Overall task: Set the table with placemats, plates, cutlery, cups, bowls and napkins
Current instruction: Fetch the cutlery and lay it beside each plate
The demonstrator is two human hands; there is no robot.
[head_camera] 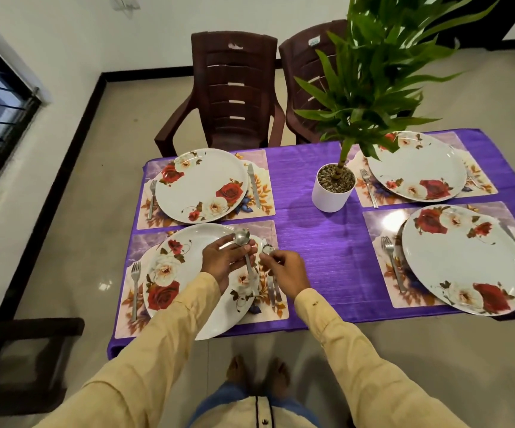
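Four floral placemats lie on a purple tablecloth [308, 242], each with a rose-patterned plate and a fork at its left. Over the near left plate [173, 273] my left hand [223, 261] holds a large spoon [244, 245] by its handle, bowl pointing away. My right hand [284, 271] pinches a smaller spoon [268, 250] just right of that plate's rim, above a knife [271, 291] lying on the near left placemat [126, 307]. The far left plate [200, 183] has a fork [152, 196] and a knife [253, 183] beside it.
A white pot [332, 193] with a tall green plant stands mid-table. The right side holds a far plate [417, 165] and a near plate [463, 257], each with a fork. Two brown plastic chairs [231, 91] stand behind the table; a dark chair [18, 366] is at my left.
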